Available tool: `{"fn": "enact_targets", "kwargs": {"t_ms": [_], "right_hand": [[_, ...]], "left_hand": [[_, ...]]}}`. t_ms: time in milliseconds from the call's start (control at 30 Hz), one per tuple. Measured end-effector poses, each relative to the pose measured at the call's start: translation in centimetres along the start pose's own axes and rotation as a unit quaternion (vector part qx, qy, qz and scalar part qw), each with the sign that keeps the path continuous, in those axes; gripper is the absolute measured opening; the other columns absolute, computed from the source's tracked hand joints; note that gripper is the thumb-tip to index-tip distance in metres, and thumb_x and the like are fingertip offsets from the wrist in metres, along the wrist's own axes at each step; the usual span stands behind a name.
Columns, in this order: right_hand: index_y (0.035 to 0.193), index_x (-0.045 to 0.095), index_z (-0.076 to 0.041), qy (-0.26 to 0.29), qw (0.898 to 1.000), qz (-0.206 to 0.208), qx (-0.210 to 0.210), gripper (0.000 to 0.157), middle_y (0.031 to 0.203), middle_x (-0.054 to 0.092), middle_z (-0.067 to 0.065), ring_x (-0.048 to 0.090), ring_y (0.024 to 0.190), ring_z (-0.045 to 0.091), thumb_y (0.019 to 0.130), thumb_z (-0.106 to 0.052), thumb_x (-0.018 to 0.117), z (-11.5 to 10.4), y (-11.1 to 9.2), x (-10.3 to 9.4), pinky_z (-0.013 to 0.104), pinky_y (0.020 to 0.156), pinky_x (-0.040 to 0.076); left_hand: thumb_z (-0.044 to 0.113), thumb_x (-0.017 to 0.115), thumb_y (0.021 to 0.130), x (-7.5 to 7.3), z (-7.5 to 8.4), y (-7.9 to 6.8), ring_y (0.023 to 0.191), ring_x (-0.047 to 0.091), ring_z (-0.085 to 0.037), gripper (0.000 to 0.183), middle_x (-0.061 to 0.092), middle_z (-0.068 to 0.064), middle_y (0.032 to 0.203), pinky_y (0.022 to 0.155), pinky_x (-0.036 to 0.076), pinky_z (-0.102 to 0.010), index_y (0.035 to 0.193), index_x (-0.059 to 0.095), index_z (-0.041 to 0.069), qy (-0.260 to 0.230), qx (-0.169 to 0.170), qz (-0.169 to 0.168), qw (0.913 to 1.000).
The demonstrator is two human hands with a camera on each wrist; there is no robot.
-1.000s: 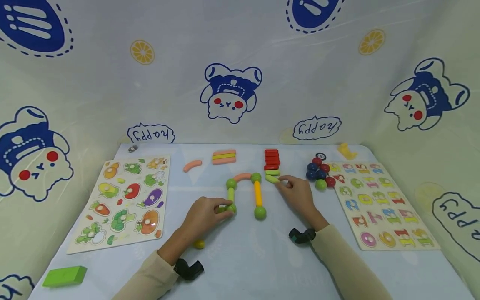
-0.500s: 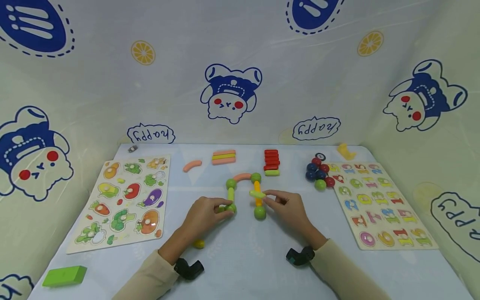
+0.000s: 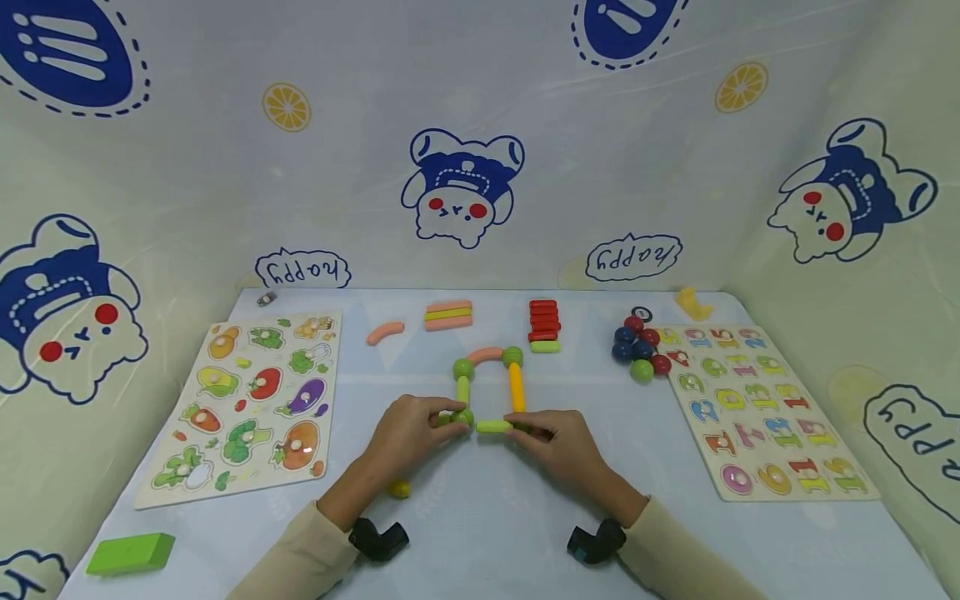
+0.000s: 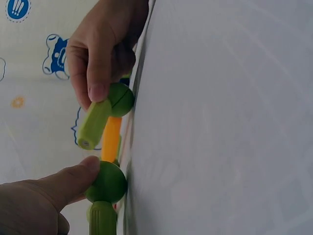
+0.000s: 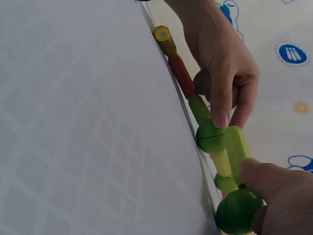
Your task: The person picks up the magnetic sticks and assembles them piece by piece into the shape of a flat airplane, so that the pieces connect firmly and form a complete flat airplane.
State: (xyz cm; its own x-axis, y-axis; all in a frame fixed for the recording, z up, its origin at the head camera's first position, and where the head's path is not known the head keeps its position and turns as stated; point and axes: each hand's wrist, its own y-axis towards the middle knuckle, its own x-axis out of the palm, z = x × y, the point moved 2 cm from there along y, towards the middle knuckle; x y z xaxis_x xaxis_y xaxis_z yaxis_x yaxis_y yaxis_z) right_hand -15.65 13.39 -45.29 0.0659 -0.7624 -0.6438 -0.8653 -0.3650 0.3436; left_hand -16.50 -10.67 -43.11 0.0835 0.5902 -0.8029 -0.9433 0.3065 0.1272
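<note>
A frame of toy rods and green balls lies mid-table in the head view. Its pieces include a curved pink rod (image 3: 489, 354), a light green rod on the left (image 3: 463, 388) and an orange rod (image 3: 517, 388). My left hand (image 3: 412, 429) pinches the near-left green ball (image 3: 463, 419). My right hand (image 3: 562, 450) pinches a short light green rod (image 3: 491, 427), lying crosswise between the two near balls. The near-right green ball (image 5: 238, 211) sits by my right thumb in the right wrist view, largely hidden by the hand in the head view.
Vegetable puzzle board (image 3: 247, 400) at left, number puzzle board (image 3: 772, 417) at right. Behind the frame lie red rods (image 3: 543, 317), a green rod (image 3: 545, 347), and pink and yellow rods (image 3: 448, 315). Coloured balls (image 3: 641, 346) cluster right. A green block (image 3: 131, 553) lies front left.
My right hand has taken the short light green rod from beside the red rods and brought it left and nearer, between the frame's near balls. My left hand stays at its ball.
</note>
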Motion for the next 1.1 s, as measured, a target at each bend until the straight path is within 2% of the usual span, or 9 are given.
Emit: {"fn": "enact_targets", "kwargs": {"t_ms": [300,700,900,1100], "right_hand": [[0.105,0.073,-0.021,-0.051,0.998,0.012,-0.017,0.025,0.067,0.053,-0.020,0.044,0.055,0.002,0.082,-0.030,0.073,-0.2,0.1,0.5,0.020,0.048,0.038],[0.103,0.074,-0.019,-0.119,0.991,0.043,-0.029,0.023,0.062,0.049,-0.019,0.041,0.054,-0.001,0.081,-0.028,0.074,-0.7,0.4,0.7,0.018,0.047,0.036],[0.103,0.074,-0.019,-0.125,0.990,0.046,-0.037,0.023,0.062,0.049,-0.019,0.041,0.054,-0.001,0.081,-0.027,0.074,-1.1,0.5,0.7,0.017,0.047,0.036],[0.102,0.074,-0.020,-0.112,0.992,0.046,-0.024,0.022,0.061,0.047,-0.019,0.041,0.054,-0.001,0.081,-0.027,0.074,-1.1,0.4,0.7,0.018,0.047,0.036]], "left_hand": [[0.043,0.075,0.076,-0.1,0.1,-0.1,0.045,0.036,-0.008,0.032,0.038,0.010,0.047,0.045,0.026,-0.023,0.105,0.072,0.029,-0.001,-0.003,-0.002,1.0000],[0.042,0.075,0.076,0.1,0.0,0.0,0.045,0.035,-0.006,0.032,0.038,0.010,0.047,0.045,0.025,-0.022,0.105,0.073,0.028,0.002,0.007,0.001,1.0000],[0.042,0.075,0.076,0.1,0.0,-0.1,0.044,0.034,-0.005,0.032,0.038,0.011,0.046,0.044,0.025,-0.022,0.105,0.072,0.028,0.001,0.009,0.002,1.0000],[0.041,0.074,0.078,-0.2,0.3,-0.2,0.043,0.033,-0.003,0.032,0.037,0.013,0.045,0.043,0.025,-0.022,0.106,0.072,0.027,0.001,0.022,0.002,0.9998]]}}
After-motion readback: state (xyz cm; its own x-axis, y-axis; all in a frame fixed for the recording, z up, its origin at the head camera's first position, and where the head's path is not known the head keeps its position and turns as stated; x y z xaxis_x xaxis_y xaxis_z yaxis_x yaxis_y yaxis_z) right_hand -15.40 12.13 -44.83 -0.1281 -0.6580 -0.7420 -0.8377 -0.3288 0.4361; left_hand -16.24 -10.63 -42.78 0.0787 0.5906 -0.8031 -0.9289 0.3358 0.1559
